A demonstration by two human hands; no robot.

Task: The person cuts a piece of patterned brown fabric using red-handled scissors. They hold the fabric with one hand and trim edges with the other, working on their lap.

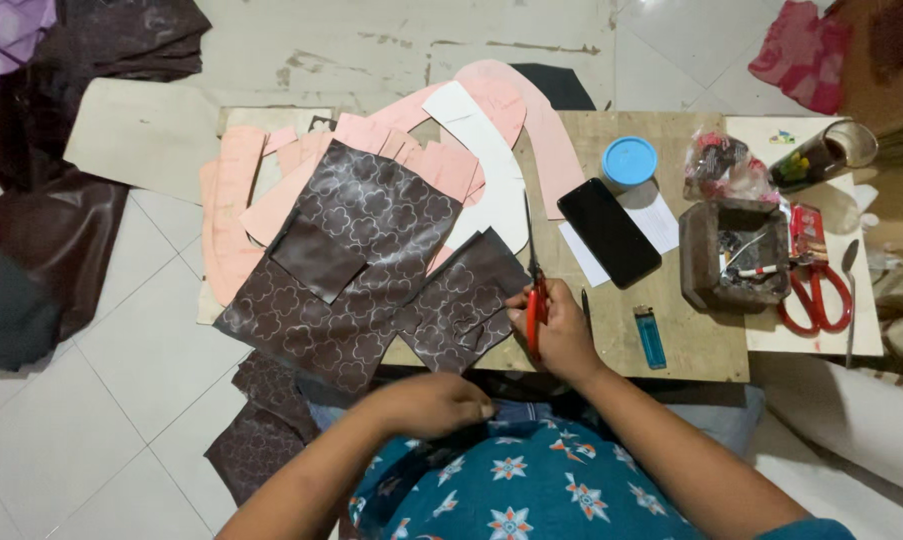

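The right hand grips red-handled scissors, blades pointing far, just right of a brown patterned leatherette piece. The left hand, fingers curled, rests near the low wooden board's near edge; whether it holds anything I cannot tell.

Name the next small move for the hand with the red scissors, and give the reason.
Probably raise the red-handled scissors in the right hand toward the left hand at the lap: the blades lie flat on the wooden board, touching no patterned brown leather piece.

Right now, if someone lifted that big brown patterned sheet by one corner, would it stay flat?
Probably not: the brown patterned sheet hangs over the board's edge, so it seems floppy. It looks thin and likely light. Its sheen hints it could slide over the pink pieces beneath.
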